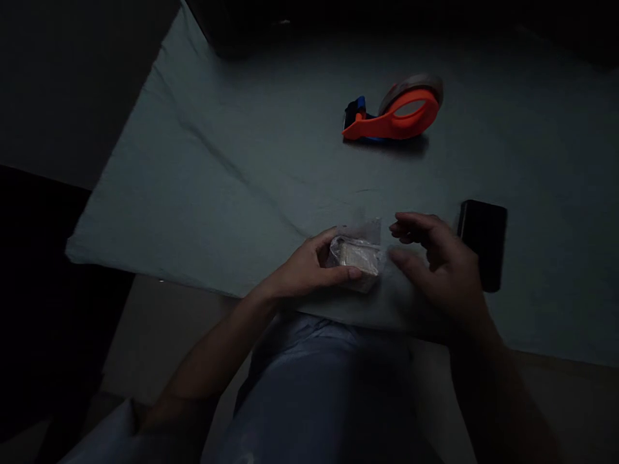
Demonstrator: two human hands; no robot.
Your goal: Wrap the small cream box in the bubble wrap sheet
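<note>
My left hand (309, 267) grips a small pale object wrapped in a clear plastic bag (356, 252), thumb and fingers closed around its left side, just above the near edge of the grey-green cloth-covered table (207, 174). My right hand (432, 258) hovers right beside the bag, fingers curled loosely and apart, holding nothing. The scene is dim, so what is inside the bag cannot be made out.
An orange and blue tape dispenser (394, 113) with a roll of tape lies further back on the table. A black phone-like slab (483, 241) lies just right of my right hand. Dark shapes line the far edge. My lap is below the table edge.
</note>
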